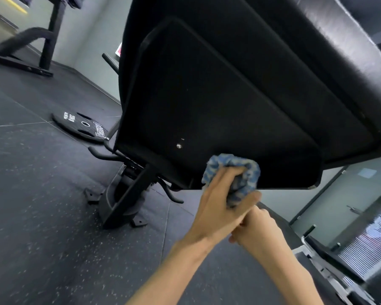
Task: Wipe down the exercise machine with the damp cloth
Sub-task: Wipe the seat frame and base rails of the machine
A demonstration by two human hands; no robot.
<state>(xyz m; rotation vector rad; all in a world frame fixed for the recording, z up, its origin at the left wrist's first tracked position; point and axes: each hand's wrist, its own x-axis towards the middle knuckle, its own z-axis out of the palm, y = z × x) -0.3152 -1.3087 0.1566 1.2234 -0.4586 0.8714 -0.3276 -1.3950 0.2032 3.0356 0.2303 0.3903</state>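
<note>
The exercise machine's black back plate (218, 102) fills the upper middle of the view, with its padded black cushion (339, 40) behind it at the upper right. My left hand (220, 199) grips a bunched blue-and-white cloth (240, 172) and presses it against the plate's lower edge, just right of a small silver bolt (179, 146). My right hand (260, 230) sits directly below, touching the heel of my left hand. Its fingers are curled, and I see nothing in them.
The machine's black base and levers (128, 194) are bolted to the speckled rubber floor (42, 216). A black weight plate (81, 126) lies flat on the floor at left. Another rack (46, 40) stands at the far left, and a bench (330, 256) by glass walls at right.
</note>
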